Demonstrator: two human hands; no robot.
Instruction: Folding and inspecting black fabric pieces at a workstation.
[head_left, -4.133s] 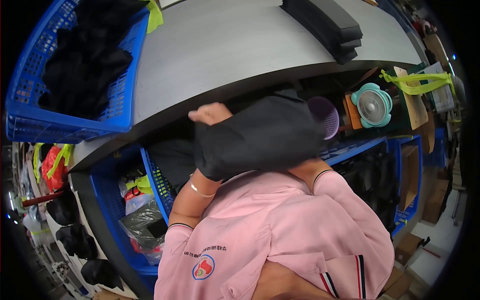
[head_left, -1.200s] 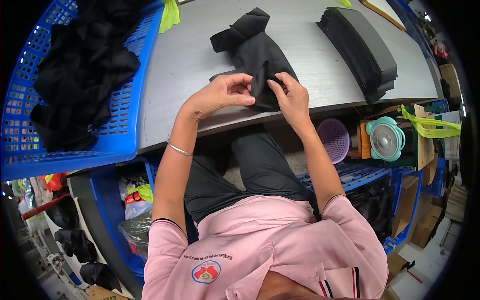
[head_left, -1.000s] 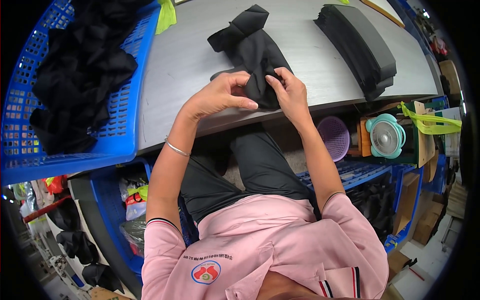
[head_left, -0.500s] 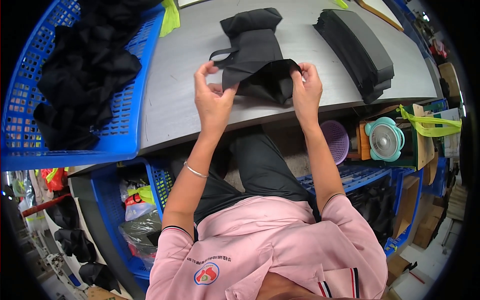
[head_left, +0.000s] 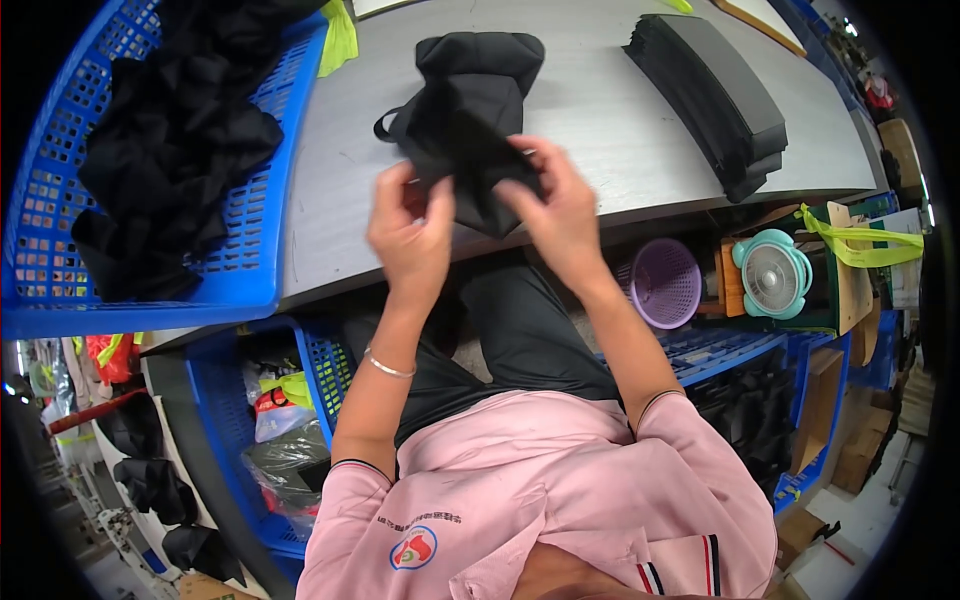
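A black fabric pouch [head_left: 478, 95] lies on the grey table, its far end flat and its near end lifted toward me. On its left side a small strap loop sticks out. My left hand [head_left: 412, 225] is closed on the left edge of the pouch's open mouth, thumb on the near side. Opposite it, my right hand [head_left: 555, 212] grips the right edge, its fingers partly behind the cloth and a little blurred. Between my hands the mouth gapes, and its inside is dark. The near end hangs just over the table's front edge.
A blue plastic crate [head_left: 235, 290] piled with black fabric pieces [head_left: 175, 150] stands at the left. Toward the right, a stack of black panels [head_left: 710, 95] lies on the table [head_left: 610, 190]. Below are a purple basket [head_left: 665, 283] and a turquoise fan [head_left: 773, 275].
Both hands have moved closer together, the right one shifting left and down. The pouch has slid left and toward me, and its mouth is tipped differently.
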